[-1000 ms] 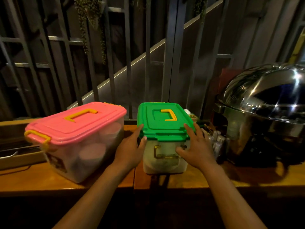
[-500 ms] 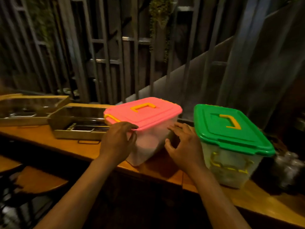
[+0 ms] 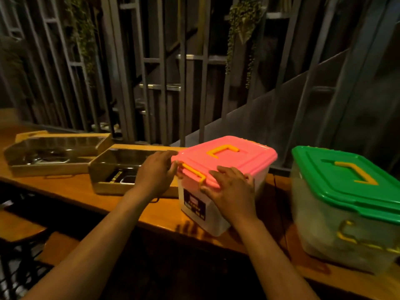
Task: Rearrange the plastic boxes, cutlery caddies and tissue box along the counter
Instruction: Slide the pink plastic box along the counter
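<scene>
- Pink-lidded box (image 3: 225, 167) sits on the desk (image 3: 71, 189), left hand (image 3: 155, 174) and right hand (image 3: 231, 191) pressed open-fingered against its near sides.
- Green-lidded box (image 3: 346, 204) stands just right.

My one head camera (wide-angle) looks forward and down, close over the long wooden counter (image 3: 71, 189), facing dark metal railings (image 3: 151, 72).

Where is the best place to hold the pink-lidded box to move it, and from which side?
Probably grip the pink-lidded box by its two long walls just under the lid rim, one hand per side, coming from its near end. The yellow top handle lies flat, harder to grab. The left hand and right hand already flank it.
</scene>
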Demonstrator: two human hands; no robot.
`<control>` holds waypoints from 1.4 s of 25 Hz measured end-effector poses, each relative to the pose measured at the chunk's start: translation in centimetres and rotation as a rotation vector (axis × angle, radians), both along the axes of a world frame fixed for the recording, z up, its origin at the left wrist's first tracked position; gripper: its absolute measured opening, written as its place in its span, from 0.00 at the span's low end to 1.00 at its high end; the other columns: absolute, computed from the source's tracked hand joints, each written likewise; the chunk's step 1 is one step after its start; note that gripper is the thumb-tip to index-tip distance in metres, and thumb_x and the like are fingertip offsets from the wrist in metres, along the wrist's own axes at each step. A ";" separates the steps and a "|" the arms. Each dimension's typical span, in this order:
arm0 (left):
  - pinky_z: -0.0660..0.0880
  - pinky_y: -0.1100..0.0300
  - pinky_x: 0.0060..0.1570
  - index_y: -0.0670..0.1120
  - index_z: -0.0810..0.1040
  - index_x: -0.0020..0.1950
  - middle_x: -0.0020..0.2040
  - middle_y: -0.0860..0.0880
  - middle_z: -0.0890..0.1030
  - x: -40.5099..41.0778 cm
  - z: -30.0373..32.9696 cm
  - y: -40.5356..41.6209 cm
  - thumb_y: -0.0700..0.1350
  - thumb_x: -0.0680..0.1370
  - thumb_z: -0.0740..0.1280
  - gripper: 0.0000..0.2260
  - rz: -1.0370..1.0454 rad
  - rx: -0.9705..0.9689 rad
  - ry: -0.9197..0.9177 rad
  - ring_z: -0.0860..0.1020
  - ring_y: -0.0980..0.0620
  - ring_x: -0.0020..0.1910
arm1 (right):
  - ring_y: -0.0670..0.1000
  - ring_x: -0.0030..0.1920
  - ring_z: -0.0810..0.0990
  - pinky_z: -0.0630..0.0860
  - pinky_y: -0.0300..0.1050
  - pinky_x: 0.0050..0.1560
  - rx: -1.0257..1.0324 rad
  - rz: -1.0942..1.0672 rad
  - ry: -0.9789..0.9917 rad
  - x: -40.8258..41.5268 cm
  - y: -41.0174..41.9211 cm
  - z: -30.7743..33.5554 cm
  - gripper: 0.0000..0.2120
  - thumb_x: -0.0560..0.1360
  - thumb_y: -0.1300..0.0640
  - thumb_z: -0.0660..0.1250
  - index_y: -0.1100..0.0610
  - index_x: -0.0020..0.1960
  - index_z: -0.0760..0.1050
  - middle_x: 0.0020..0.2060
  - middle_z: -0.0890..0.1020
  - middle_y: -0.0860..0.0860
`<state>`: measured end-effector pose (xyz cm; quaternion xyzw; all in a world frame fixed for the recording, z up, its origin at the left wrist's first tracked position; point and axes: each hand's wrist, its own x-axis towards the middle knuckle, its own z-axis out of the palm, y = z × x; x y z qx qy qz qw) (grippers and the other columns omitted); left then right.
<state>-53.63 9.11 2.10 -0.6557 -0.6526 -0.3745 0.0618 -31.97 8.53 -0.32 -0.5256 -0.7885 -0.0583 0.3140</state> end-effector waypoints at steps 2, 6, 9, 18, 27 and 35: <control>0.75 0.53 0.49 0.51 0.75 0.65 0.60 0.48 0.80 -0.7 -0.4 2.0 0.55 0.79 0.61 0.17 -0.079 -0.036 -0.130 0.78 0.48 0.56 | 0.50 0.68 0.69 0.61 0.57 0.67 0.016 0.002 0.018 0.7 0.1 -0.1 0.22 0.73 0.37 0.65 0.43 0.65 0.74 0.67 0.75 0.45; 0.75 0.43 0.58 0.51 0.70 0.70 0.65 0.45 0.76 0.9 -1.6 3.9 0.59 0.78 0.61 0.23 -0.251 -0.200 -0.457 0.75 0.43 0.63 | 0.50 0.69 0.69 0.67 0.56 0.69 -0.016 0.050 0.160 3.6 -0.5 -0.8 0.21 0.71 0.41 0.68 0.44 0.62 0.76 0.65 0.77 0.44; 0.72 0.41 0.61 0.54 0.65 0.73 0.72 0.46 0.70 3.7 -2.3 3.8 0.59 0.77 0.63 0.25 -0.274 -0.251 -0.572 0.70 0.41 0.67 | 0.47 0.70 0.68 0.68 0.48 0.69 -0.002 -0.003 0.203 6.7 -1.7 -1.0 0.19 0.72 0.45 0.68 0.45 0.62 0.75 0.65 0.76 0.42; 0.73 0.48 0.59 0.59 0.72 0.68 0.72 0.48 0.71 10.8 -1.9 3.4 0.60 0.74 0.67 0.23 -0.335 -0.286 -0.454 0.71 0.43 0.67 | 0.49 0.71 0.68 0.45 0.62 0.73 0.046 -0.262 0.064 13.5 -3.5 -0.6 0.17 0.74 0.47 0.62 0.40 0.62 0.71 0.65 0.75 0.39; 0.70 0.51 0.58 0.58 0.74 0.66 0.70 0.47 0.74 14.0 -1.9 4.6 0.58 0.73 0.65 0.22 -0.277 -0.243 -0.402 0.73 0.43 0.65 | 0.47 0.69 0.70 0.43 0.65 0.73 0.048 -0.322 -0.040 16.1 -2.4 -1.1 0.19 0.76 0.42 0.53 0.40 0.66 0.66 0.68 0.73 0.40; 0.76 0.47 0.52 0.57 0.60 0.74 0.66 0.44 0.75 14.9 -4.4 0.5 0.63 0.79 0.49 0.24 -0.149 -0.076 -0.313 0.77 0.41 0.59 | 0.54 0.67 0.73 0.47 0.68 0.72 0.117 -0.333 0.118 14.9 -2.4 -1.2 0.24 0.72 0.45 0.52 0.46 0.63 0.75 0.65 0.78 0.47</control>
